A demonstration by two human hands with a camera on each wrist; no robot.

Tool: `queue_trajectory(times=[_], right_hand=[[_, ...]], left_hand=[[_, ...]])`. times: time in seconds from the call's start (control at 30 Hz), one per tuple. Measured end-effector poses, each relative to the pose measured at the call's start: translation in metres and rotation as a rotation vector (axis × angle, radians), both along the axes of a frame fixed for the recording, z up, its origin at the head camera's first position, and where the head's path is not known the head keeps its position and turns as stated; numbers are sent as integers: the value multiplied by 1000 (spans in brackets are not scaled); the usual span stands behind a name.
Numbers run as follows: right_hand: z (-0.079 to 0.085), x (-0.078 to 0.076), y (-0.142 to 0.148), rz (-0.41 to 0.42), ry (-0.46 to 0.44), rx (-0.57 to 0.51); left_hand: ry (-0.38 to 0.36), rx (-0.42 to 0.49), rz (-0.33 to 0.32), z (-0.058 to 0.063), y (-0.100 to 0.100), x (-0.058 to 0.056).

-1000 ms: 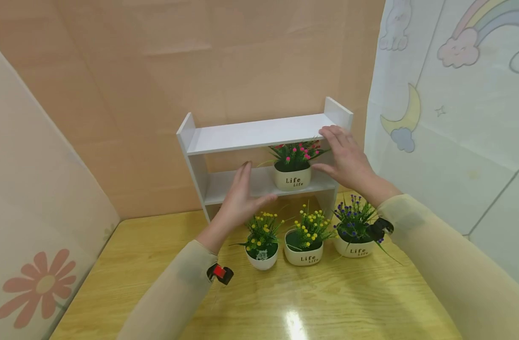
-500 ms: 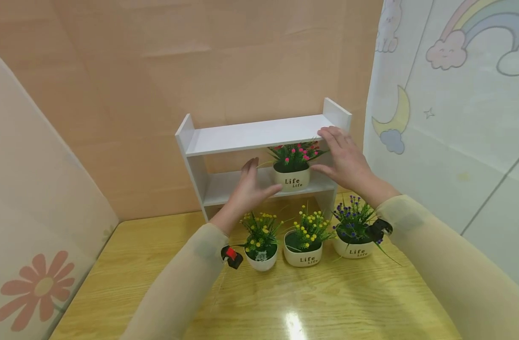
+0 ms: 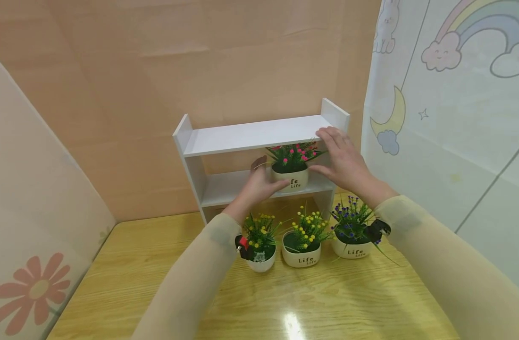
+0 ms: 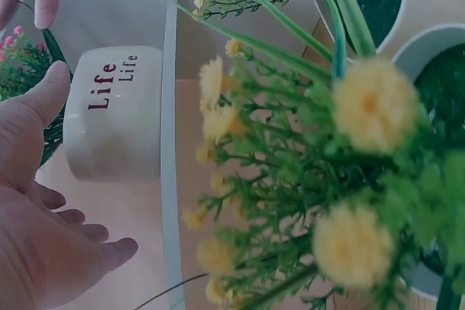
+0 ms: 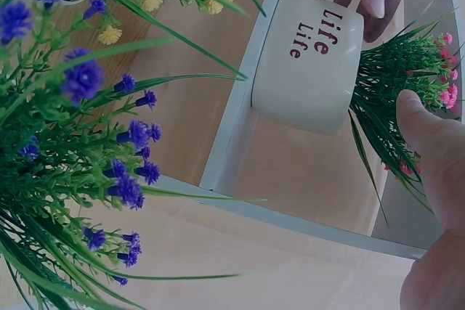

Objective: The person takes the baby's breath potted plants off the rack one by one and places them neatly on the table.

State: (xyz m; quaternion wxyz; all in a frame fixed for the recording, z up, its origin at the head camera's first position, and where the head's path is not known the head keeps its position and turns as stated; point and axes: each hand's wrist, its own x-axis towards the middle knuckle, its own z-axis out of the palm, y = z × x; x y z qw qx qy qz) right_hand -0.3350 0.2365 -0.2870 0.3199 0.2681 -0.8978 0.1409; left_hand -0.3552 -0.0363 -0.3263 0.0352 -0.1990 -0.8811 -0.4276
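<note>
A cream pot (image 3: 301, 176) marked "Life Life", planted with pink flowers (image 3: 293, 153), stands on the middle board of a white shelf (image 3: 246, 137). My left hand (image 3: 259, 184) is at the pot's left side, its thumb across the front. In the left wrist view a gap shows between that hand (image 4: 36, 179) and the pot (image 4: 120, 117). To the right of the plant is my right hand (image 3: 344, 153), fingers extended by the top board's front edge. In the right wrist view its thumb (image 5: 418, 117) lies beside the pink flowers and leaves.
Below, on the wooden table (image 3: 242, 302), stand a small white pot with yellow flowers (image 3: 261, 263), a cream pot with yellow flowers (image 3: 301, 259) and one with purple flowers (image 3: 352, 249). Their stems rise near my forearms. Printed walls enclose the table.
My left hand has moved right, toward the pot with pink flowers, and its thumb now overlaps the pot's front. The right hand has stayed almost still. The pot has not moved on its shelf.
</note>
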Motion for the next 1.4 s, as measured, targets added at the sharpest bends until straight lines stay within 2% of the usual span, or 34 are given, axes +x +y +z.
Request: queue_trajectory(times=[0.2,0.4,0.77,0.97,1.4], right_hand=[[-1,0,0,-2,0,0],[-2,-1,0,1,-3,3],[-2,-1,-1,-3,6,2],[-2,0,-1,-3,-1,-1],[-2,0,-2,13,21,-11]], left_hand=[[61,13,-46,-2,8,-8],[57,41,-71,-5,12,-11],[36,69,-51,-7,17,-11],[56,89,-56,-7,20,-11],[59,65,-35,-10,21,-14]])
